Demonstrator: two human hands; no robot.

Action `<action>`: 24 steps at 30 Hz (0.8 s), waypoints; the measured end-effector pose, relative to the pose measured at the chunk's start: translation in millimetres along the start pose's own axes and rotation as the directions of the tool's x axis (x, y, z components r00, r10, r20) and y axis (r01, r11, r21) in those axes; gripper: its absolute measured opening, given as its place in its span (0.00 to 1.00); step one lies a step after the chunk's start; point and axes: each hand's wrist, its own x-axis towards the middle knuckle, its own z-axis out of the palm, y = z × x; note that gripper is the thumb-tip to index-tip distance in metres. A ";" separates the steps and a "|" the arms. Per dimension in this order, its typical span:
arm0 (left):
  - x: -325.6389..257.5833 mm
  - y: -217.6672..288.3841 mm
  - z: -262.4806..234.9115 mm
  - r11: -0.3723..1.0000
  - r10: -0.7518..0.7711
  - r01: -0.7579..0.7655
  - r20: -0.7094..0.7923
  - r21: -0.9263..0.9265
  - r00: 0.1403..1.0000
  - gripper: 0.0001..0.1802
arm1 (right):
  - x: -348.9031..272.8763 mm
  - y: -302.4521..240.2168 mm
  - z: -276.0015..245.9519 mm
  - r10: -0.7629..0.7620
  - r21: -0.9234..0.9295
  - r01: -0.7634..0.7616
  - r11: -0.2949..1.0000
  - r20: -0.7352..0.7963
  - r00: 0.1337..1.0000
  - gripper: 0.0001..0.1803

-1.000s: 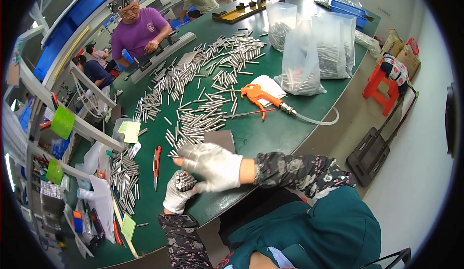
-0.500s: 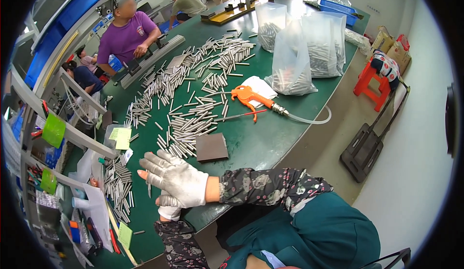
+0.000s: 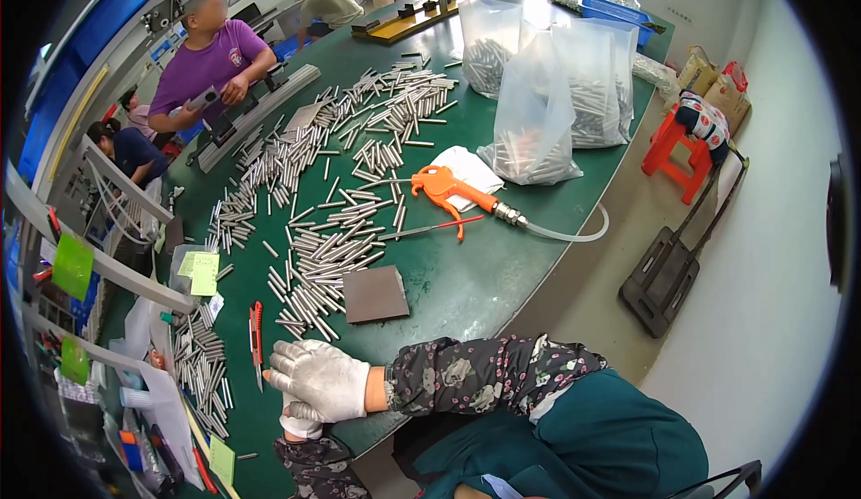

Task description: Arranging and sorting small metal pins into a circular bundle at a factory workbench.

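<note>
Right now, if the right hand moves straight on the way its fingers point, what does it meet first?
The right hand points left across the green table. The first thing in line is probably the red utility knife, just past its fingertips, though depth is hard to judge.

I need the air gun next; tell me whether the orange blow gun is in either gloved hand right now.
No. The orange blow gun lies on the green table, apart from the right hand and left hand.
</note>
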 end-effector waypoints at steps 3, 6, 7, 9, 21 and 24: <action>-18.0 3.7 -10.3 0.999 -0.040 0.040 -0.027 0.030 0.999 0.31 | 12.3 -7.9 5.3 -0.049 0.052 0.047 0.998 0.032 0.998 0.31; -71.6 8.3 -18.4 0.991 -0.111 0.123 -0.182 0.051 0.977 0.30 | 19.4 -16.6 7.9 -0.094 0.091 0.091 0.992 0.028 0.995 0.30; -92.8 11.0 -19.3 0.986 -0.140 0.159 -0.250 0.056 0.958 0.30 | 17.6 -10.4 1.1 -0.069 0.088 0.066 0.994 0.033 0.997 0.31; -121.0 -1.7 -19.2 0.983 -0.169 0.133 -0.349 -0.126 0.922 0.32 | 14.4 -8.9 -6.0 -0.091 -0.010 0.091 0.996 -0.007 0.996 0.30; -88.4 36.3 -8.8 0.949 0.225 -0.111 -0.386 0.295 0.894 0.23 | 13.3 -13.5 5.6 -0.147 -0.202 0.155 0.967 0.053 0.988 0.30; -85.8 29.8 -6.4 0.972 0.225 -0.179 -0.381 0.152 0.897 0.25 | 16.0 -16.5 3.9 -0.155 -0.206 0.160 0.965 0.038 0.987 0.31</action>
